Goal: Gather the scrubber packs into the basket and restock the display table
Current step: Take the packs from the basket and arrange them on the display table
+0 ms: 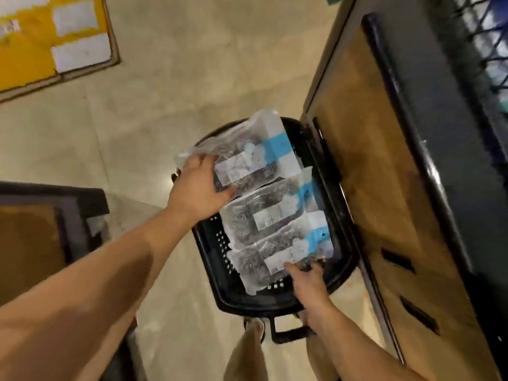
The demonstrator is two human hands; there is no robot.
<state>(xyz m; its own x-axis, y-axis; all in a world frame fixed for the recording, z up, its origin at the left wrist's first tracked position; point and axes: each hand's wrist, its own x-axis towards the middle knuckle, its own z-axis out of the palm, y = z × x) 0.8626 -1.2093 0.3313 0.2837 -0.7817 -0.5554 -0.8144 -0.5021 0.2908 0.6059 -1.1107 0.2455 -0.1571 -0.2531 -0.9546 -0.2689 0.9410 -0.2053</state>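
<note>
A black plastic basket stands on the floor beside the wooden display table. Three clear scrubber packs with blue and white labels lie in it. My left hand grips the far pack by its left end, and that pack is tilted above the basket's rim. The middle pack lies flat. My right hand reaches into the basket's near end, its fingers resting on the near pack.
The display table with a dark rim runs along the right. A dark net bag sits at the top right. A second wooden table stands at the left. A yellow and white floor board lies at the top left. My legs are below the basket.
</note>
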